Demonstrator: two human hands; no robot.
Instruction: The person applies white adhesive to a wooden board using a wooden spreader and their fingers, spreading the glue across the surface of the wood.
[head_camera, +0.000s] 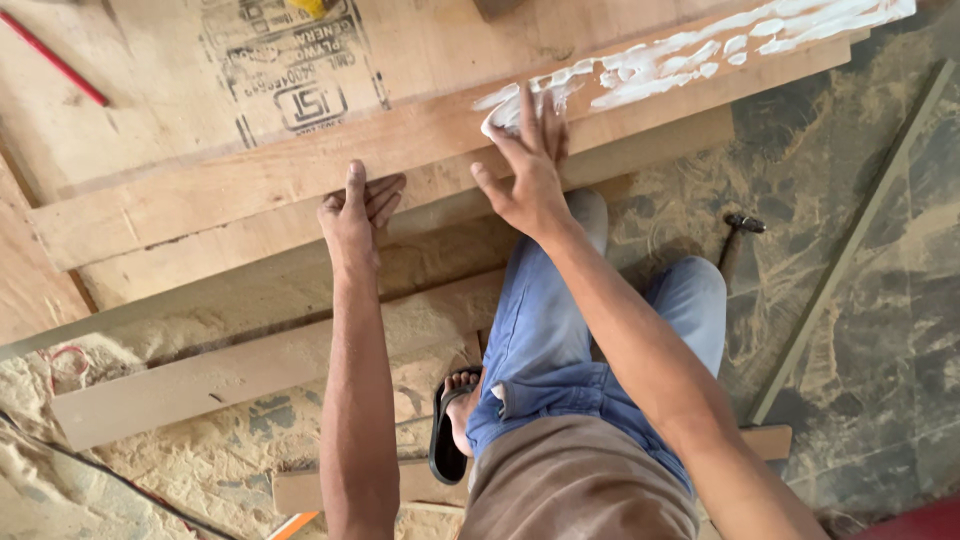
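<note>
White glue (700, 45) is coating the strip (300, 175); right hand (530, 170), fingers spread flat, is probably spreading it. Left hand (355, 210), open, is pressing the strip steady.

**Sawdust floor around my workspot**

Below me the floor (880, 330) is dark mottled stone, streaked and swirled with pale sawdust. To my left the sawdust (150, 470) lies thick in a soft tan layer. Plywood sheets (150, 90) cover the ground ahead of me, one carrying a black printed stamp. A red pencil (52, 58) lies on the plywood at the upper left. A hammer (738, 240) rests on the stone floor to my right, and a thin grey strip (860, 240) runs diagonally just beyond it. A dark cable (90, 465) crosses the sawdust at lower left. Daylight falls evenly, with soft shadows.
</note>
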